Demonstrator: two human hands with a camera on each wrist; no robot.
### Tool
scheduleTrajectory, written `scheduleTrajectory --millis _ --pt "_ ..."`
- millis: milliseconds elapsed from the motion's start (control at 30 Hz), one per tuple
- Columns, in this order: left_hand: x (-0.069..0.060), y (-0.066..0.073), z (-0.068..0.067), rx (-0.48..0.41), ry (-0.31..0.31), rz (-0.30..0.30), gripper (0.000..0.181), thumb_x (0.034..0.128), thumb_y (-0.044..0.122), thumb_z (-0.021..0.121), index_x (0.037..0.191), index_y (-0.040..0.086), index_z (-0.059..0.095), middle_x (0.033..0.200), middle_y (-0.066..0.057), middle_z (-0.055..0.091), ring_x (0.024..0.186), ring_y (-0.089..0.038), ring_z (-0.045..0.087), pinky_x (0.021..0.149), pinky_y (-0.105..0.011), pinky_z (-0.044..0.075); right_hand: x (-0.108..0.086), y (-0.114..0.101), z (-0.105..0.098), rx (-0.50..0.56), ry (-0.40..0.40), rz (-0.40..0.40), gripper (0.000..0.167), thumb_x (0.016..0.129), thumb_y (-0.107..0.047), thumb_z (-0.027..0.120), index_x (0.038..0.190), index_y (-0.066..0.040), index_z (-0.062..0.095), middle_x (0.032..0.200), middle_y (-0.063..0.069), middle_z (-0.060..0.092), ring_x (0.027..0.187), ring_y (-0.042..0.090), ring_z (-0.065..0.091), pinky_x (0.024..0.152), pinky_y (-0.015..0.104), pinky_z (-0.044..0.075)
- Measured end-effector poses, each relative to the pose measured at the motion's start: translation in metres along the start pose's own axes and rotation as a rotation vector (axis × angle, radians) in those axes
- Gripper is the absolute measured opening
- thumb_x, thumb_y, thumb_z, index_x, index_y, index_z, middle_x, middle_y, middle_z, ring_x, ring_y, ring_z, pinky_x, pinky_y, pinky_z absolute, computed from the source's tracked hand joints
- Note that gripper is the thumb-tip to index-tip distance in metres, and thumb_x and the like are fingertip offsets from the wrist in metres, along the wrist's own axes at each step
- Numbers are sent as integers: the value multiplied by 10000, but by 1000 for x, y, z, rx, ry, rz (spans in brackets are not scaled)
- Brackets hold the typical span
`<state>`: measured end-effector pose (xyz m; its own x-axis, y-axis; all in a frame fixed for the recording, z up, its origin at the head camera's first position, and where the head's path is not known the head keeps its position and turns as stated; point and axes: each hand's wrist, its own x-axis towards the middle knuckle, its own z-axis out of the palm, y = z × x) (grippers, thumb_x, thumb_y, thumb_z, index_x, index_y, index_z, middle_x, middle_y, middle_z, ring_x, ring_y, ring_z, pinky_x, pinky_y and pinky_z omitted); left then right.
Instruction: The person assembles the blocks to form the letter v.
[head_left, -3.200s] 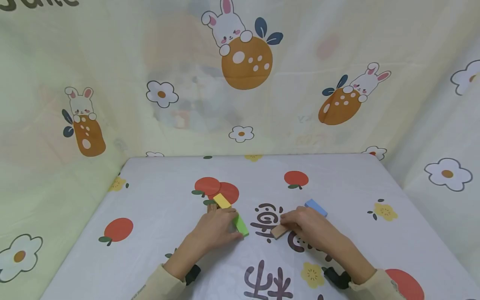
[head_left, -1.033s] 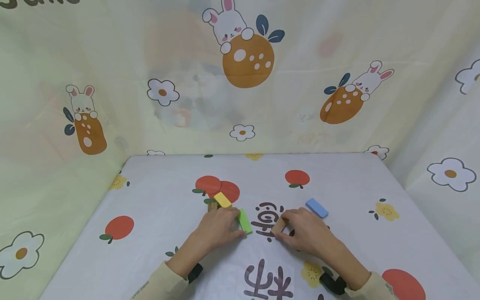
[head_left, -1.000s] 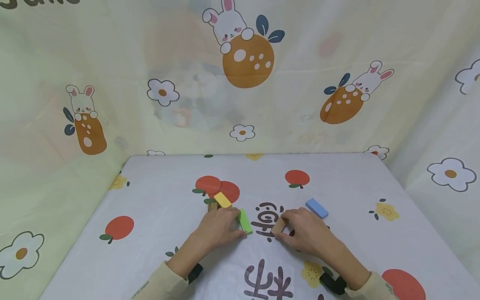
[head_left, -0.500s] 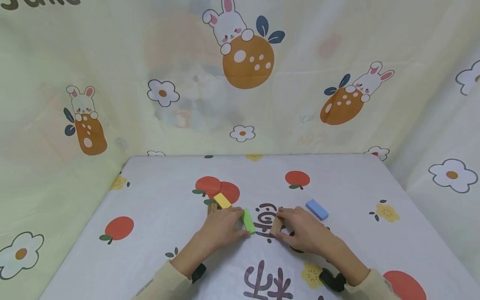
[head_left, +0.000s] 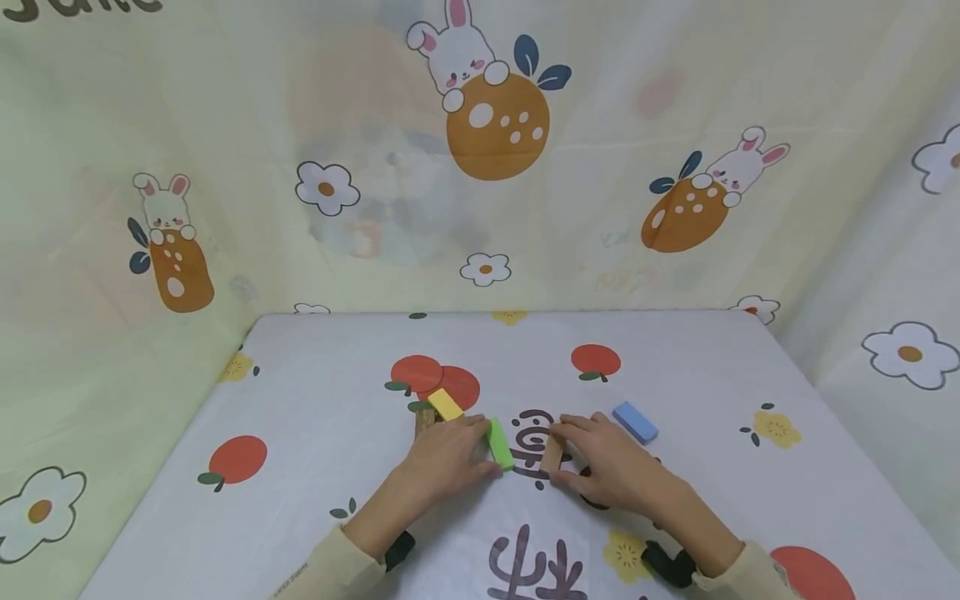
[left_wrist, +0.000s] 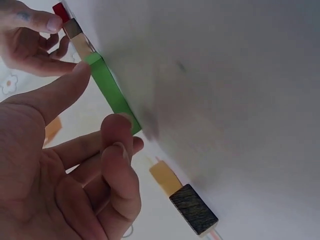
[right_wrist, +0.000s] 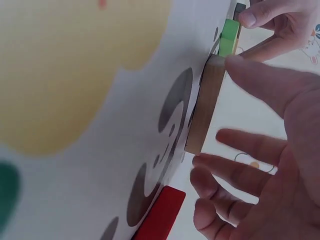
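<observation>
The left hand (head_left: pixel 446 457) pinches one green block (head_left: pixel 500 445), long axis 11-to-5 o'clock, the right hand (head_left: pixel 615 462) one brown block (head_left: pixel 552 451), nearly 12-to-6.

Cream sleeves (head_left: pixel 330 560) worn; small dark lettering (head_left: pixel 291 580) printed on left sleeve; black fittings (head_left: pixel 670 565) worn at both wrists.

Soft, flat light, a little dim
The head view is evenly lit, with faint shadows on the tabletop (head_left: pixel 690 367); both wrist views look greyer, and the right one blurs the yellow print (right_wrist: pixel 75 75) (large at its upper left).
</observation>
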<state>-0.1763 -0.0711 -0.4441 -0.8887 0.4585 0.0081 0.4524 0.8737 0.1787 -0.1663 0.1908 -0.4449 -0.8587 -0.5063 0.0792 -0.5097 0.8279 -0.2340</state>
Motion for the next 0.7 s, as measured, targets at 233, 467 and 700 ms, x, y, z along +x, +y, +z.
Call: scheduleTrajectory --millis 233,467,700 --pt "-2 -1 2 22 10 8 599 883 456 849 1343 97 711 1342 -54 754 1234 -228 725 1010 -405 618 -4 -1 2 24 40 44 403 815 -419 910 1111 -202 744 1184 -22 781 951 145 600 837 359 545" --pt "-1 0 3 42 16 32 568 875 438 861 1312 101 724 1311 -47 766 1184 -216 740 971 -380 629 -3 -1 3 40 65 32 329 809 -360 921 1036 -217 731 1190 2 783 1044 209 688 951 435 587" --pt "1 0 3 32 6 21 581 888 443 848 1340 104 713 1355 -51 747 1231 -220 724 993 -400 622 1 2 5 58 59 22 319 833 -340 905 1071 -220 729 1270 49 770 1145 293 714 1014 496 581"
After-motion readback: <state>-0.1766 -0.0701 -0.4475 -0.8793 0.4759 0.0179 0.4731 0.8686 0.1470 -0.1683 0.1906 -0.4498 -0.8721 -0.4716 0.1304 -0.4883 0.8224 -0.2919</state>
